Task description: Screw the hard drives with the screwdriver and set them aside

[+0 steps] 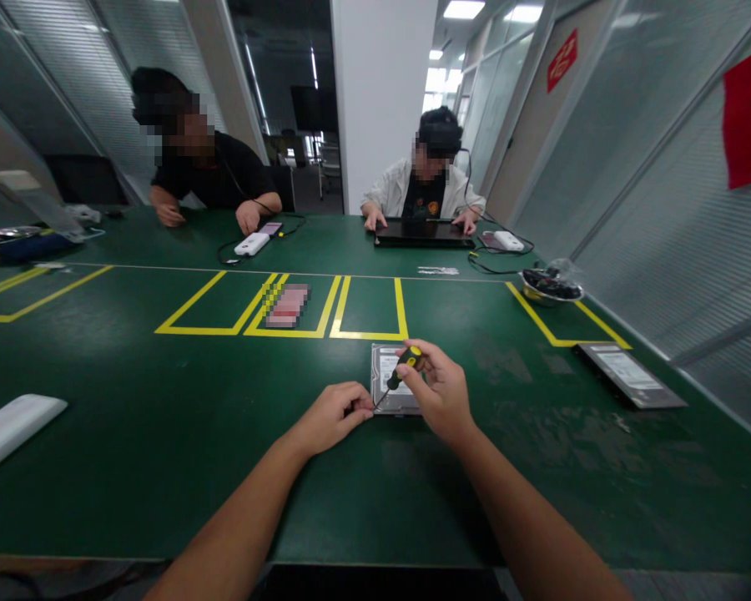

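Note:
My right hand point(441, 392) grips a screwdriver point(406, 365) by its stubby black-and-yellow handle. The shaft slants down and left to the near-left corner of a hard drive point(385, 380) with a white label, lying flat on the green table point(225, 467). At that same corner, my left hand point(338, 413) is closed, with thumb and fingertips pressed against the drive's edge beside the screwdriver tip. Exactly what the tip touches is too small to make out. My right hand covers the right part of the drive.
A second hard drive point(629, 376) lies at the right, near a metal bowl point(551, 288) of dark parts. Yellow tape point(369, 336) marks boxes beyond my hands. A white object point(16, 426) lies at left. Across the table sit two people, one handling a black flat panel point(424, 234).

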`<state>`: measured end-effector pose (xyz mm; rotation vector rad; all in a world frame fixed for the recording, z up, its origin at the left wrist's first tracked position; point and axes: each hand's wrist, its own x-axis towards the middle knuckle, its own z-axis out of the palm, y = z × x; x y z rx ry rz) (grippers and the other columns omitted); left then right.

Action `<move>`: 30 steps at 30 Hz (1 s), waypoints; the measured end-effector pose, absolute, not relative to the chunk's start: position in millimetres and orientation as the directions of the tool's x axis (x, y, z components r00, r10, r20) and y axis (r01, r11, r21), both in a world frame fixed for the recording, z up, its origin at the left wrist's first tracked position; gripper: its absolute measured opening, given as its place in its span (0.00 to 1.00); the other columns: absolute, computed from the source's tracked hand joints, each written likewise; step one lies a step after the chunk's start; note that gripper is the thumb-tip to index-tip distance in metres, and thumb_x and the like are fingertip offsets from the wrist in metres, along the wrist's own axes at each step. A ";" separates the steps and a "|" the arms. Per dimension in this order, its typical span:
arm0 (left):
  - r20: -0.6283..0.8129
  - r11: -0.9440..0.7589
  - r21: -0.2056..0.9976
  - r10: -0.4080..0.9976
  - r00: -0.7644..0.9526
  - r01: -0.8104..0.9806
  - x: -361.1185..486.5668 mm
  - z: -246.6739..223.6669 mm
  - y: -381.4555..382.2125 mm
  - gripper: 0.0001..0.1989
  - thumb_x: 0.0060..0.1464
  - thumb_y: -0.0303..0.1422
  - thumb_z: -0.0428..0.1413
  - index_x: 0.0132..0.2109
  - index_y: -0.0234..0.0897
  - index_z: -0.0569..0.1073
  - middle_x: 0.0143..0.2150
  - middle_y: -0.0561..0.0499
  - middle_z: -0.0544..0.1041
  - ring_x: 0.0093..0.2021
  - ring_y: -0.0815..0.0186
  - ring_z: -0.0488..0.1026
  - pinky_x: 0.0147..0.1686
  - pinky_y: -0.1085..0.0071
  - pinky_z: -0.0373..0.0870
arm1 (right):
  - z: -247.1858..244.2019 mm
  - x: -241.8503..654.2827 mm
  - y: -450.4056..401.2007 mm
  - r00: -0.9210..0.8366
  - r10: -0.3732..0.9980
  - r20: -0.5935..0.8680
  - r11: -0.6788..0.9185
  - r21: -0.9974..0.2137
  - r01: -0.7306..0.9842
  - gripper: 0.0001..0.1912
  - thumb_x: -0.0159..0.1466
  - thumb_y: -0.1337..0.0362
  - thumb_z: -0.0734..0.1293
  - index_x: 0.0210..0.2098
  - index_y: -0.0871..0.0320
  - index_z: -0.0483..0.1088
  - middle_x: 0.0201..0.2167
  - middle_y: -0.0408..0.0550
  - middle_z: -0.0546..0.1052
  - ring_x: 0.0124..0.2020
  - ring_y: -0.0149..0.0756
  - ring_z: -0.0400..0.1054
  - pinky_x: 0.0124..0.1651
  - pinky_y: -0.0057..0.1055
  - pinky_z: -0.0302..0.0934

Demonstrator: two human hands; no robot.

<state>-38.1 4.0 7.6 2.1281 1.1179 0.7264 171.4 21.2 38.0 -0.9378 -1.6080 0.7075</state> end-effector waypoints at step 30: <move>0.186 -0.428 0.764 0.863 0.470 0.482 -35.9 5.5 4.9 0.03 0.54 0.30 0.57 0.36 0.35 0.72 0.33 0.52 0.72 0.32 0.69 0.68 0.33 0.74 0.64 | 64.2 164.4 16.6 -0.240 0.757 0.608 0.648 -0.646 0.404 0.15 0.62 0.62 0.66 0.49 0.54 0.69 0.33 0.45 0.75 0.29 0.32 0.67 0.39 0.32 0.64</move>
